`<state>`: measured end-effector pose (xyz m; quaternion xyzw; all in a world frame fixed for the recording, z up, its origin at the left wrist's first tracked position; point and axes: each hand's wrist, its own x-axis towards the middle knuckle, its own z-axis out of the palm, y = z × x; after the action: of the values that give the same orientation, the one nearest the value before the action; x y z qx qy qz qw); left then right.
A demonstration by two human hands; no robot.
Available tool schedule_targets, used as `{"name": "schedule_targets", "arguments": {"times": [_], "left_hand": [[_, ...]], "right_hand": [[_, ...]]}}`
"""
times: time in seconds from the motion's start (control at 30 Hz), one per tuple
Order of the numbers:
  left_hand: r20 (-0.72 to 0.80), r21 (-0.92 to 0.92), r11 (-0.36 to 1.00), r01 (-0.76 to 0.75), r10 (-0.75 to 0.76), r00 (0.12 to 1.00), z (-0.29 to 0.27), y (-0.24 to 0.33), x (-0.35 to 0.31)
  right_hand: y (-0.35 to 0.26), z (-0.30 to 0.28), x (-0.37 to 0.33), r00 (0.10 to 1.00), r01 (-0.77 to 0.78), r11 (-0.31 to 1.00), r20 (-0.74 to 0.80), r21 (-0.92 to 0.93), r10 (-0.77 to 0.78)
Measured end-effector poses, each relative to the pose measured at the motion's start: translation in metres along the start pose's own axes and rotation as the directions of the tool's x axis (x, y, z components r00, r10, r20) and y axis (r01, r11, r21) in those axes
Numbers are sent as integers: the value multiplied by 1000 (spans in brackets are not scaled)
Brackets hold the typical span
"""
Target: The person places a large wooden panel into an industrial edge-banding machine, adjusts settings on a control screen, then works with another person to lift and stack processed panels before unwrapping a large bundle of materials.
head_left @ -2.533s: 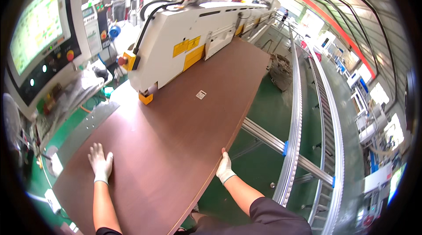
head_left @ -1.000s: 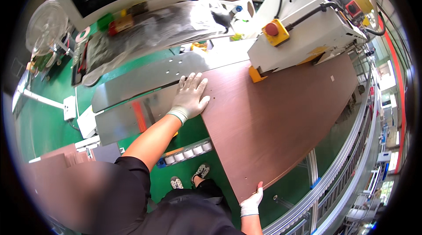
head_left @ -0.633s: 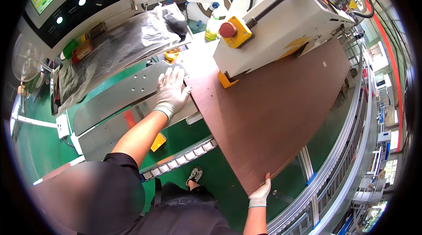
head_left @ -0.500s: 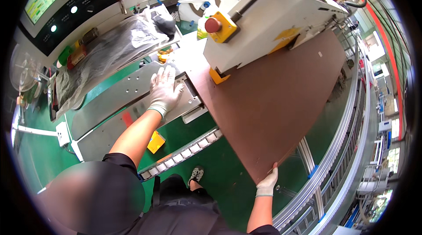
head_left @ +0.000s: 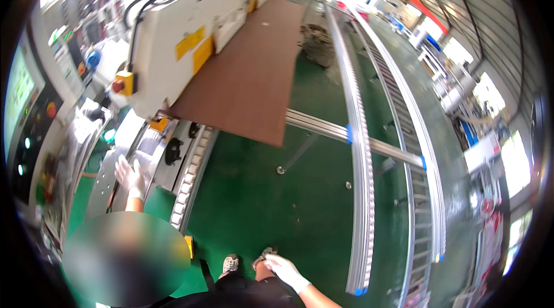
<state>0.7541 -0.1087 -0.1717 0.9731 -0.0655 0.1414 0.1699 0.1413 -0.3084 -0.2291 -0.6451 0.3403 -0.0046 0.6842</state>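
My left hand (head_left: 130,174), in a white glove, has its fingers spread over the steel machine table (head_left: 118,201) at the left. Nothing is in it; whether the palm touches the metal I cannot tell. Low in front of my body, my gloved right hand (head_left: 284,270) is away from everything, its fingers loosely extended and holding nothing. A long flat brown panel (head_left: 245,80) lies ahead of me along the white machine (head_left: 173,45), its inner edge under the machine's housing. Its near end juts out above the green floor, apart from both hands.
A roller track (head_left: 187,184) runs beside the steel table. Long conveyor rails (head_left: 355,152) stand at the right, joined by a crossbar (head_left: 317,123). A red stop button (head_left: 118,85) sits on the machine's corner, and a control panel (head_left: 34,117) stands far left.
My right hand has let go of the brown panel's near corner and dropped back toward my body. The panel has moved forward along the machine. My view has swung to the right.
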Motion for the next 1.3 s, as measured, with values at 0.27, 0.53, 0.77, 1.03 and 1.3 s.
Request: {"name": "schedule_targets", "arguments": {"times": [0.27,0.53,0.77,1.03,1.3], "left_hand": [[140,-719,671,-184,399,906,-107,199,-252],[62,-741,-74,-667,982,-178,-158,392,-637],[-121,-663,-146,-734,989,-87,-134,440,-796],[353,-263,96,-960,936,-4,-148,457,-804],[686,-674,687,-273,719,114,52,571,-914]], "right_hand": [[234,-57,-274,898,-439,804,-224,-400,379],[391,-12,-408,462,-148,916,-793,373,397],[558,32,-626,260,187,641,-667,745,699],[504,-141,-668,74,366,575,-639,732,766],[478,-392,-722,226,236,703,-742,671,632]]}}
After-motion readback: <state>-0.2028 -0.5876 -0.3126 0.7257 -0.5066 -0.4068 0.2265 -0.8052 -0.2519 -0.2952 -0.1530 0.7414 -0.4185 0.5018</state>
